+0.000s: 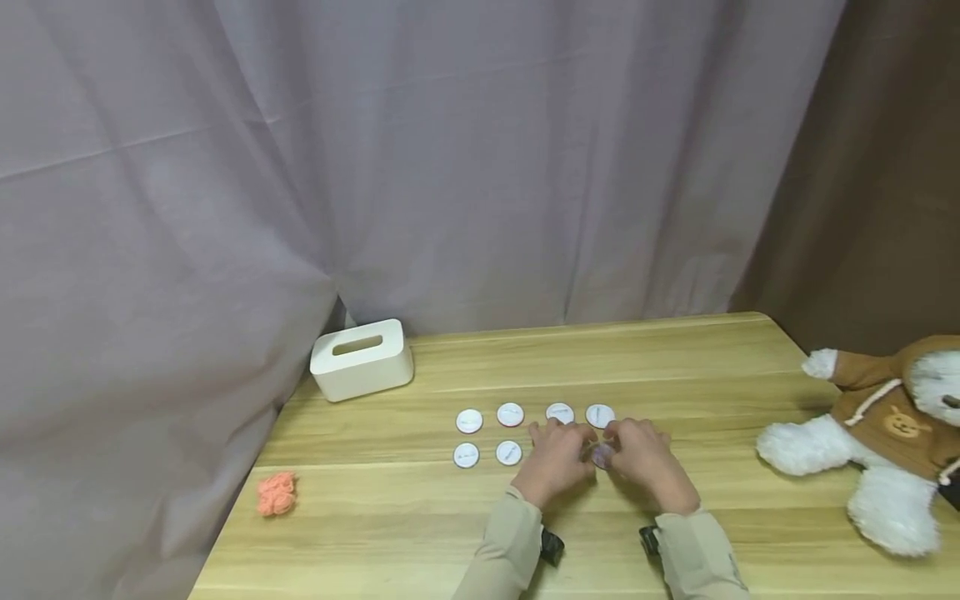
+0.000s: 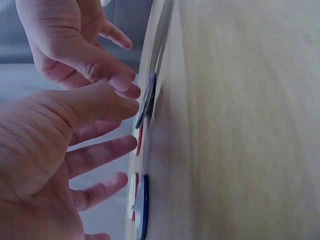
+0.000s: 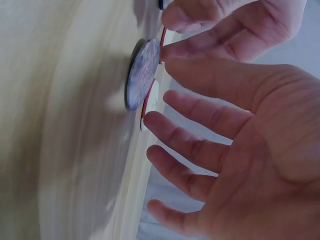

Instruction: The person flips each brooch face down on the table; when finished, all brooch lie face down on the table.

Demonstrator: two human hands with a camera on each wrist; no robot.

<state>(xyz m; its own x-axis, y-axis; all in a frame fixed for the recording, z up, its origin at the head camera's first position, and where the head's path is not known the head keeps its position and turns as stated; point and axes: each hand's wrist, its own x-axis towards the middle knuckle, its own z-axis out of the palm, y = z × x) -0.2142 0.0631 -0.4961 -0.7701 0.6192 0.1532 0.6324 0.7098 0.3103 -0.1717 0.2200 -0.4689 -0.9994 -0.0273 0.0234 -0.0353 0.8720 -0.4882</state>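
A round pin badge (image 1: 602, 455) with a purplish patterned face lies between my two hands. The right wrist view shows this badge (image 3: 143, 75) face up and tilted, one edge raised off the tabletop. My left hand (image 1: 558, 458) is on its left, with thumb and fingertips right at the rim and the other fingers spread. Opposite, my right hand (image 1: 641, 450) has its thumb tip close to the rim and its remaining fingers extended apart. Just beyond the fingertips are two white-backed badges, one (image 1: 560, 413) before the left hand and one (image 1: 600, 416) before the right.
More badges, pin backs up, lie in two rows to the left, including a near one (image 1: 508, 452) beside my left hand. A white tissue box (image 1: 362, 362) stands back left. Coral yarn (image 1: 277, 493) lies at the left edge; a plush toy (image 1: 885, 442) sits at the right.
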